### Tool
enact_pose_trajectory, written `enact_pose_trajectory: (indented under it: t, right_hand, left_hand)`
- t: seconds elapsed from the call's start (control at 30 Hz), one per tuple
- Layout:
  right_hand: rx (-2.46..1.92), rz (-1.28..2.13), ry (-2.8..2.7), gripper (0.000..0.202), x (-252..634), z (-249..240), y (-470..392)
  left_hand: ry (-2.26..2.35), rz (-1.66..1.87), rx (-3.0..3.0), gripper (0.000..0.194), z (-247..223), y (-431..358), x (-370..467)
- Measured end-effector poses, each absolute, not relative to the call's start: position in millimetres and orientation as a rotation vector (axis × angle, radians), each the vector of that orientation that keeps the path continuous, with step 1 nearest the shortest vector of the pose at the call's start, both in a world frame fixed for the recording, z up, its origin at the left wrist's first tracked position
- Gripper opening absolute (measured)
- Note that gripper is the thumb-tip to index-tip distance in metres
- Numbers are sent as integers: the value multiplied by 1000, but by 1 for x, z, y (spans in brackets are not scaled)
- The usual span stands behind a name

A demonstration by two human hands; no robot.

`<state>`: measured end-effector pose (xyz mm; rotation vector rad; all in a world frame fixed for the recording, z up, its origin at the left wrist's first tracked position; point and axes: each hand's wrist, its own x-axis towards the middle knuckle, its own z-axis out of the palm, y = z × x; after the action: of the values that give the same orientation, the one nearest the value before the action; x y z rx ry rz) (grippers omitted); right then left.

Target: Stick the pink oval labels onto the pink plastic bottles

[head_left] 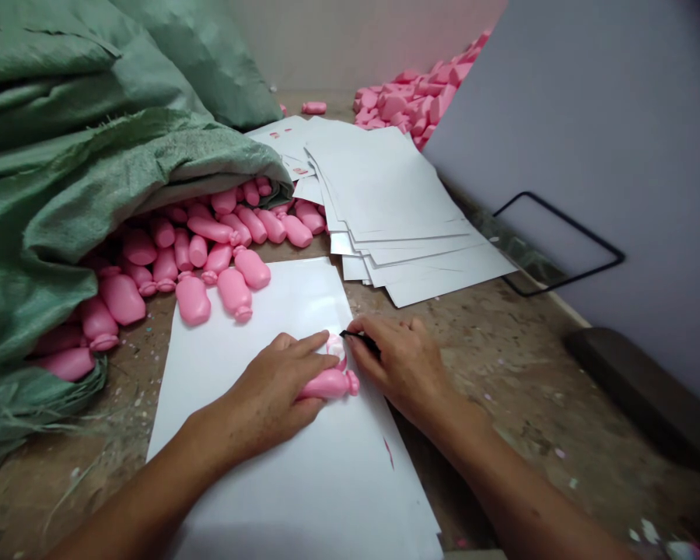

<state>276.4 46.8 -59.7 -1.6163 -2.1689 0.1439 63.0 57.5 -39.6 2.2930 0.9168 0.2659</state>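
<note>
My left hand [274, 381] is closed around a small pink bottle-shaped piece [330, 384] lying on its side, its narrow ruffled neck to the right. Just beyond that piece, a small white-and-pink item [337, 348] shows beside my left fingertips; its kind is unclear. My right hand [408, 358] pinches a slim black pointed tool [366, 341], its tip touching or very near that item. Most of the tool is hidden by the fingers. Both hands work over a stack of white sheets [245, 498]. Several loose pink bottle-shaped pieces [234, 292] rest at its far left corner.
A green woven sack [152, 167] on the left spills many pink pieces [180, 249]. More white sheets [385, 187] lie fanned out ahead. A pink heap [411, 101] sits at the back. On the right stand a grey panel [589, 140] and a black wire frame [583, 225].
</note>
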Motion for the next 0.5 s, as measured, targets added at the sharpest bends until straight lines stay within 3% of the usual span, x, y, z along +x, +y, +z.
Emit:
enact_pose_trajectory:
  t: [0.33, 0.5]
  right_hand:
    - [-1750, 622, -1962, 14, 276, -55, 55]
    - [-1666, 685, -1926, 14, 281, -52, 56]
  left_hand:
    - [916, 239, 2285, 41, -33, 58, 66]
    - [920, 197, 2198, 40, -27, 58, 65]
